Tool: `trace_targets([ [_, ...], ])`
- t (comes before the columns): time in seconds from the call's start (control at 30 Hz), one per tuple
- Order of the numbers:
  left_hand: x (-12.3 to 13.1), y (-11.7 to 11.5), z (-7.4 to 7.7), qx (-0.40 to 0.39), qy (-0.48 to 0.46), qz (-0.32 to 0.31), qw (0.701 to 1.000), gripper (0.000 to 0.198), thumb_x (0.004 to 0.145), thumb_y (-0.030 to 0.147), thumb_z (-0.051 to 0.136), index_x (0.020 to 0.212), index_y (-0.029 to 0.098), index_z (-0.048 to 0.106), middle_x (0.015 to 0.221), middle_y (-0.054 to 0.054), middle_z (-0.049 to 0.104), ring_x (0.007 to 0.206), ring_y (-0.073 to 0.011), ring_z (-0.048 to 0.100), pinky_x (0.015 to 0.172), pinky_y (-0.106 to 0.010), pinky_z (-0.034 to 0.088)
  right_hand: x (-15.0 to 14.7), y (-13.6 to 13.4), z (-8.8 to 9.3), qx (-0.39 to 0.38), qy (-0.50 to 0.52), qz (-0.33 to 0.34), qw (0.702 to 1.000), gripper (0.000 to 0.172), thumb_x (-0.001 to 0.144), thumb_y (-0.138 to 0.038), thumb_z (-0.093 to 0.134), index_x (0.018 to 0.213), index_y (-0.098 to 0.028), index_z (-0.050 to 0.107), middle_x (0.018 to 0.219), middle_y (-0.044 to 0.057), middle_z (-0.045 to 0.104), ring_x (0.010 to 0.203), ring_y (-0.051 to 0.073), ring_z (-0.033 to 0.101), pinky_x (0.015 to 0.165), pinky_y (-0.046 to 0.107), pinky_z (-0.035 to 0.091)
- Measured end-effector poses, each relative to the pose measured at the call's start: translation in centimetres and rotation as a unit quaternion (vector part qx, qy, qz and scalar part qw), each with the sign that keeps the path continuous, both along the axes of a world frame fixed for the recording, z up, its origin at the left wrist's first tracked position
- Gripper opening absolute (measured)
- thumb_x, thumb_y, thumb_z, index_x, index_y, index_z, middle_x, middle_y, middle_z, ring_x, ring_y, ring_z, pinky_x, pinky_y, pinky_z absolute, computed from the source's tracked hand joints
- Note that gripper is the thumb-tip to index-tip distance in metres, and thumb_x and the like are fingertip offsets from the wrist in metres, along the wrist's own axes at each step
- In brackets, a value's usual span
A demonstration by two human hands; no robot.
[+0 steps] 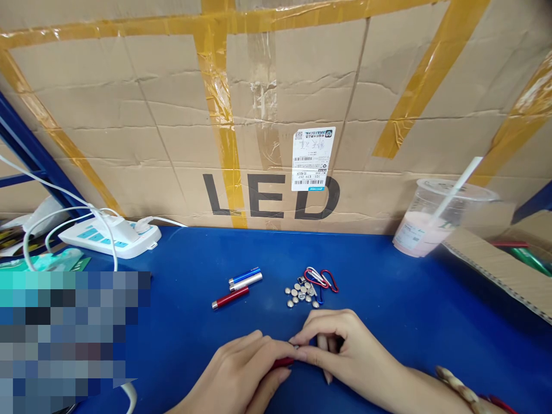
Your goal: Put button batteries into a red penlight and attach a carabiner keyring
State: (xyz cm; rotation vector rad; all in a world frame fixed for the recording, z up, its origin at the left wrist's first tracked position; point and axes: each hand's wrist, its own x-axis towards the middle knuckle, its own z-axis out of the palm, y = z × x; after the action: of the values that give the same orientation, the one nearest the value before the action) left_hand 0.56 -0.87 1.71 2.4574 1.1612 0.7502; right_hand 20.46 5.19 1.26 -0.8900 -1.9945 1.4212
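My left hand (248,368) is closed round a red metal tube (282,363), most of it hidden under the fingers. At the tube's end my right hand (340,345) pinches a small silvery piece (295,347); fingertips cover much of it. Beyond the hands lies a pile of small round silver pieces (303,288), like caps or button cells. Red carabiner clips (321,277) rest against the pile, and a blue clip (319,297) shows beside it. To the left are a blue tube (245,276), a silver tube (246,282) and a red tube (230,298).
A large taped cardboard box (172,126) stands along the back of the blue table (185,316). At back right is a lidded plastic cup (425,230) with a straw, beside an open carton (495,270). A white power strip (125,241) with cables sits at back left.
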Motion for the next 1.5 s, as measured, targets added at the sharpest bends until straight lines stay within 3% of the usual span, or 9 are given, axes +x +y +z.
trace_targets([
  [0.37,0.1,0.1,-1.0,0.033,-0.035,0.003,0.999,0.023,0.097,0.023,0.034,0.115,0.029,0.047,0.088,0.004,0.068,0.071,-0.0132,0.064,0.07,-0.023,0.05,0.2,-0.3,0.0,-0.011,-0.001,-0.002,1.0,0.02,0.078,-0.036,0.067,0.081,-0.017,0.072,0.074,0.001,0.062,0.042,0.001,0.052,0.042,0.012,0.038],
  [0.6,0.1,0.0,-0.2,-0.009,-0.06,0.026,0.998,0.029,0.094,0.02,0.041,0.121,0.032,0.045,0.093,0.005,0.067,0.074,-0.0106,0.064,0.07,-0.018,0.05,0.1,-0.3,0.2,-0.031,0.02,-0.026,0.999,0.019,0.077,-0.035,0.068,0.08,-0.016,0.071,0.075,0.002,0.062,0.041,0.002,0.052,0.04,0.013,0.037],
  [0.77,-0.1,0.1,0.0,-0.055,-0.106,0.101,0.988,0.032,0.097,0.024,0.037,0.126,0.033,0.043,0.074,0.006,0.062,0.061,-0.0079,0.059,0.062,-0.013,0.048,0.1,0.2,0.5,-0.026,0.036,-0.13,0.991,0.029,0.076,-0.043,0.065,0.08,-0.014,0.071,0.047,-0.002,0.054,0.035,0.005,0.046,0.039,0.017,0.032],
  [0.87,-0.2,0.1,-0.1,-0.06,-0.098,0.115,0.987,0.036,0.097,0.025,0.037,0.132,0.036,0.04,0.072,0.006,0.06,0.064,-0.0087,0.058,0.064,-0.014,0.048,0.2,0.4,0.6,-0.03,0.034,-0.156,0.987,0.032,0.075,-0.044,0.065,0.082,-0.014,0.071,0.037,-0.004,0.047,0.034,0.006,0.042,0.04,0.019,0.029],
  [1.07,-0.4,0.1,-0.1,-0.034,-0.085,0.086,0.992,0.036,0.098,0.028,0.036,0.133,0.033,0.043,0.074,0.003,0.062,0.068,-0.0128,0.056,0.062,-0.02,0.047,0.3,0.3,0.8,-0.04,0.035,-0.156,0.986,0.035,0.074,-0.047,0.064,0.081,-0.014,0.071,0.037,-0.004,0.047,0.034,0.007,0.04,0.041,0.02,0.029],
  [1.23,0.0,0.0,0.3,-0.06,-0.092,0.109,0.988,0.03,0.097,0.026,0.038,0.123,0.029,0.052,0.072,0.002,0.061,0.068,-0.0125,0.057,0.062,-0.019,0.047,0.1,0.2,1.0,-0.048,0.027,-0.153,0.987,0.037,0.073,-0.049,0.065,0.082,-0.014,0.071,0.038,-0.003,0.048,0.035,0.007,0.04,0.042,0.021,0.029],
  [1.5,0.1,-0.2,0.3,-0.086,-0.107,0.118,0.983,0.027,0.095,0.026,0.04,0.118,0.03,0.054,0.073,0.003,0.058,0.065,-0.0105,0.058,0.06,-0.016,0.048,0.1,0.3,0.9,-0.055,0.029,-0.143,0.988,0.038,0.072,-0.052,0.065,0.079,-0.014,0.07,0.038,-0.004,0.046,0.035,0.007,0.042,0.041,0.021,0.028],
])
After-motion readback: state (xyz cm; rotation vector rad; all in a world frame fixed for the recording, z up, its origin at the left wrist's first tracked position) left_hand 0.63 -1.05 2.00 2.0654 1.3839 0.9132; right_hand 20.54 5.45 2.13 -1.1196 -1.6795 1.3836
